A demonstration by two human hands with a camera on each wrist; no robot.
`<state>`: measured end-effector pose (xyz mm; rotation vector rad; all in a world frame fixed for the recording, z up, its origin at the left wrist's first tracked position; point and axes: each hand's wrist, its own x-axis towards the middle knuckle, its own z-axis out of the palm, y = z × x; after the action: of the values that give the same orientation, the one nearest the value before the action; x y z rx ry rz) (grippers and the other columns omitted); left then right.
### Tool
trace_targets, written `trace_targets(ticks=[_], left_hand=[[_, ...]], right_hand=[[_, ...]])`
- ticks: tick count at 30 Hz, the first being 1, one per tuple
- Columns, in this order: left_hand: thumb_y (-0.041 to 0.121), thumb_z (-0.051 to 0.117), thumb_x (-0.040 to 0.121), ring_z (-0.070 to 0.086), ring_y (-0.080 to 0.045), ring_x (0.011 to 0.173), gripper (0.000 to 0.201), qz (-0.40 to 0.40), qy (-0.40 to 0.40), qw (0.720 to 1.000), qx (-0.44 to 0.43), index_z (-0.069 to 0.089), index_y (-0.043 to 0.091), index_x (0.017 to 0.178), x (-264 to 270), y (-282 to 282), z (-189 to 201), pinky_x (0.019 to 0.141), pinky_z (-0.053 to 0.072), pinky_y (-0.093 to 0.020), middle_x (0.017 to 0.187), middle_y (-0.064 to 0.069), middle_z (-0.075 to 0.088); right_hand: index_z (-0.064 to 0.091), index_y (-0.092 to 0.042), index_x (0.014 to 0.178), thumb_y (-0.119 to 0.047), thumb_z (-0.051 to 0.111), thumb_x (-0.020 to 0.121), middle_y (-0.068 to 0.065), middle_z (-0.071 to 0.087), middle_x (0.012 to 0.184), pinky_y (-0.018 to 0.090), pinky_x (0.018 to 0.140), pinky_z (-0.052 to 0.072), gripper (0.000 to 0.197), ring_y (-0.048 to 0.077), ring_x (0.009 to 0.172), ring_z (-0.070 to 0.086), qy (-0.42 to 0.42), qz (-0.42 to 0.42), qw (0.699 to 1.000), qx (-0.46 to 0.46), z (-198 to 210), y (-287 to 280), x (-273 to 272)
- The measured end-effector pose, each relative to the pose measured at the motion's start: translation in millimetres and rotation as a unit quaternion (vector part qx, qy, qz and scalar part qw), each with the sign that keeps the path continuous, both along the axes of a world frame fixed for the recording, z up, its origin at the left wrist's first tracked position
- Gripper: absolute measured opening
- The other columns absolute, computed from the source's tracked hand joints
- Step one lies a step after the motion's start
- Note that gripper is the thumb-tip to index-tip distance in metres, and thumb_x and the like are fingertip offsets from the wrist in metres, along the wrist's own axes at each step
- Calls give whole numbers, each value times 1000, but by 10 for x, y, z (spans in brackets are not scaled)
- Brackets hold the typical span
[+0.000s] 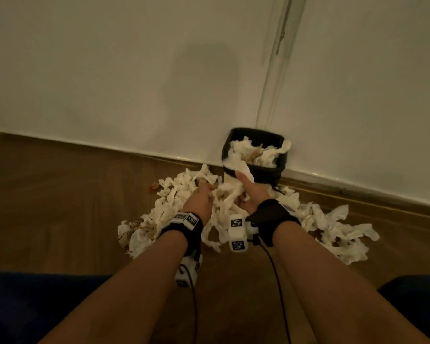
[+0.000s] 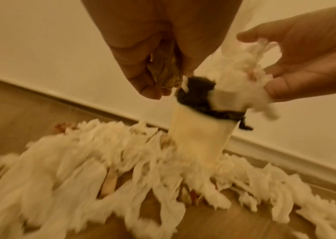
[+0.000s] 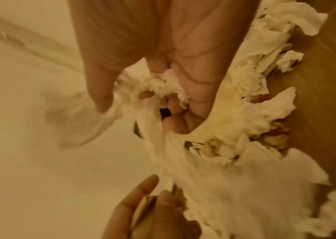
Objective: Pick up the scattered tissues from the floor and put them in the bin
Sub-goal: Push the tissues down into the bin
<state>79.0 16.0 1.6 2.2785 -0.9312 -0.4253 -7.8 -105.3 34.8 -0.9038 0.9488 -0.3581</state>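
Against the far wall, right of centre, stands the bin, pale body with a black liner folded over its rim, already holding white tissue and some brownish scraps. No brand or label readable anywhere; the only print is the black-and-white square marker codes on the wrist cameras, not legible as text. Scattered tissues lie in a heap on the wooden floor, just near of the bin and spreading left and right along the skirting; a few brown and reddish scraps sit mixed in. Left hand is low over the heap, fingers curled round a crumpled brownish wad, seen in the left wrist view. Right hand is just near of the bin's front wall, one finger pointing up toward the rim; its fingers curl into a clump of white tissue with long strips trailing down. Both wrist views are motion-blurred, so tissue edges smear and single pieces cannot be counted. Base of the bin is hidden behind tissue and the right hand. Black wrist straps and cables cover the wrists. Dark blue fabric is cut off at both near corners; what it is cannot be told. A vertical pipe-like strip runs up the wall above the bin, detail unclear.
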Motion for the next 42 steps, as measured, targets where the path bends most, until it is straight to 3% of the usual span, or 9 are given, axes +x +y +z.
trace_targets(ticks=[2, 7, 12, 16, 23, 26, 28, 33, 42], left_hand=[[18, 40, 96, 54, -29, 108, 29, -22, -38, 999, -17, 46, 15, 124, -68, -73, 336, 90, 45, -37, 124, -12, 54], [20, 41, 96, 55, -27, 102, 24, -47, -84, 994, -58, 48, 17, 118, -213, -236, 949, 82, 45, -34, 118, -11, 55], [14, 38, 95, 56, -28, 97, 26, -71, -114, 988, -80, 48, 18, 119, -337, -377, 1564, 78, 47, -35, 116, -12, 54], [13, 37, 96, 57, -28, 96, 23, -99, -147, 982, -71, 50, 15, 116, -407, -493, 1978, 76, 44, -33, 116, -13, 57], [13, 38, 97, 53, -22, 84, 19, -110, -134, 980, -97, 51, 15, 110, -525, -585, 2228, 72, 41, -29, 113, -11, 60], [13, 38, 97, 57, -26, 89, 19, -106, -108, 983, -99, 52, 15, 110, -561, -591, 2186, 74, 44, -30, 111, -12, 61], [13, 38, 96, 58, -28, 95, 20, -105, -108, 984, -101, 52, 15, 110, -554, -583, 2178, 77, 44, -31, 112, -12, 61], [13, 39, 97, 58, -25, 90, 19, -117, -129, 979, -109, 53, 14, 110, -514, -571, 2226, 76, 46, -31, 110, -11, 61], [8, 39, 95, 54, -23, 105, 25, -124, -136, 976, -120, 50, 16, 116, -568, -637, 2224, 84, 40, -27, 121, -11, 53]], right_hand=[[57, -3, 117, -9, 64, 87, 7, 56, 79, 27, 52, 48, 32, 19, 69, 52, -44, -9, 999, -9, 346, 1, -116], [43, -3, 128, 6, 45, 93, 19, 50, 120, 36, 77, 54, 37, 36, 115, 53, -171, -47, 984, 9, 853, -104, -368], [54, -6, 87, 4, 33, 97, 13, 54, 83, 20, 44, 50, 25, 19, 65, 53, -150, -73, 985, -54, 1253, -263, -636], [46, -17, 77, 9, 37, 91, 4, 47, 78, 24, 56, 49, 31, 15, 65, 49, -38, -24, 980, -194, 1502, -363, -823], [41, -14, 70, -10, 41, 90, 4, 36, 71, 24, 51, 28, 21, 16, 60, 34, 11, 42, 979, -198, 1761, -314, -1091], [44, -34, 117, -61, 32, 92, -5, 52, 99, 26, 78, 40, 39, 14, 94, 52, -23, 158, 972, -171, 1796, -279, -1240], [36, -30, 133, -72, 19, 87, -3, 52, 92, 25, 72, 42, 64, 14, 82, 52, -18, 143, 969, -200, 1768, -330, -1242], [45, -8, 61, -23, 43, 95, 10, 43, 61, 32, 59, 33, 37, 21, 56, 39, 52, -22, 934, -353, 1740, -447, -1234], [64, 6, 109, 16, 43, 87, 10, 61, 88, 41, 89, 53, 32, 30, 90, 61, -58, -48, 949, -307, 1703, -401, -1130]])
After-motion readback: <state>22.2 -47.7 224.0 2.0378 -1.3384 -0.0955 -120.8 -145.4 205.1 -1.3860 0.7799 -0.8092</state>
